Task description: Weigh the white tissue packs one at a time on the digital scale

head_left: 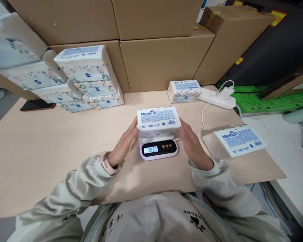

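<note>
1. Head view: the tissue pack (159, 117) lies flat, printed face up, on the white scale (160, 148), mid-width on the counter (53, 144) and nearer its front edge than its far one.
2. The left hand (125, 139) is at the pack's left end and the right hand (193, 144) at its right end. Each grip is apart, fingers nearly straight, not wrapped around anything; whether they press on the pack cannot be told.
3. The pack should be light, with a soft, giving body and a thin wrapper that may be a little slick. A hard squeeze would likely dent or crease it rather than break it.
4. The best hold is probably both short ends at mid-height, palms flat, with even, gentle pressure. Pinching loose film at a corner could wrinkle or tear it.
5. A straight lift looks wise, since dragging might shift the scale or tug its cable (178, 138).
6. Around it, a loose pack (239, 139) lies by the counter's right edge, another pack (183, 91) sits near the far edge, and stacked packs (98, 72) stand towards the far left corner.
</note>
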Available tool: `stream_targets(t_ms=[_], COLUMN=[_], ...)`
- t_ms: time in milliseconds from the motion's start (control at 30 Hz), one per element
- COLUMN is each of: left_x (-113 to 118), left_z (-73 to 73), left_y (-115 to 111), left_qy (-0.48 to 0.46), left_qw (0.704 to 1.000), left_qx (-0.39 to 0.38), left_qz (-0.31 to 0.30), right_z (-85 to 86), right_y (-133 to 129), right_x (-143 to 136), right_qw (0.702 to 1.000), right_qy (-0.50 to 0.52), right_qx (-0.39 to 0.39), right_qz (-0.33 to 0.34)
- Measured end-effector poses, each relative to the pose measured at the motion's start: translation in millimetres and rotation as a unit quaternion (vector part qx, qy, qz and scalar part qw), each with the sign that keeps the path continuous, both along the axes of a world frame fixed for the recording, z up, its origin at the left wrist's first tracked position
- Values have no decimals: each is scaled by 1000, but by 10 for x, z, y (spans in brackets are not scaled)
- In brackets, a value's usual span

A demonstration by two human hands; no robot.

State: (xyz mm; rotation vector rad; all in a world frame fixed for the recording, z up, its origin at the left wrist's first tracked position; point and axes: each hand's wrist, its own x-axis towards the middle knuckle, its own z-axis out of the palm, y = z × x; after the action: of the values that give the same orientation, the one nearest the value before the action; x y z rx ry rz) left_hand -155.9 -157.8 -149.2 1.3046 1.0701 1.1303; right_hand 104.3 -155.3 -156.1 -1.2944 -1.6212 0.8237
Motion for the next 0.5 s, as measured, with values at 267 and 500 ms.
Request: stream_targets(t_ms=[267, 500], left_x=[-166, -1041], left_z=[791, 1444], left_y=[444, 1399], left_qy=[-5, 211], left_qw=[955, 776], left_qx=[283, 495], left_qz=[91, 330], right_z=[924, 1599], right_y=[353, 1836], right_x=[-668, -1904], right_qw=[983, 951], right_qy=[-21, -51], right_qx=[170, 294], right_qz=[67, 74])
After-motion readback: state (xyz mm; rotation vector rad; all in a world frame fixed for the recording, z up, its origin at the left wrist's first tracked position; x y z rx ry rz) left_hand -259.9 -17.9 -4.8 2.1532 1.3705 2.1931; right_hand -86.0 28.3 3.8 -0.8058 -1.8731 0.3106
